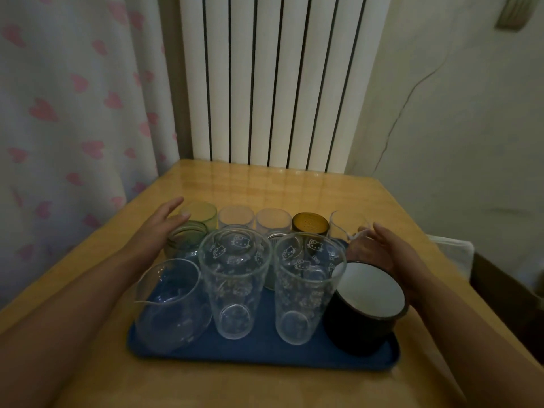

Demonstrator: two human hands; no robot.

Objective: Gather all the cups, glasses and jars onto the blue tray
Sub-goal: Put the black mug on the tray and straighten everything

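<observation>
Nearest, the blue tray (265,356) on the counter (206,387) carries every glass: carafe (170,304), two cat-print tumblers (235,284), enamel mug (368,307). Left hand (159,228), fingers straight, flanks the green jar (187,237); right hand (385,254), relaxed, flanks the mug. Bare counter beyond.

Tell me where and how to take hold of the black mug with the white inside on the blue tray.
Grip the black mug around its outer wall from the right, probably with the right hand already beside it. It stands upright at the blue tray corner; a tall glass crowds its left, and no handle shows.
</observation>
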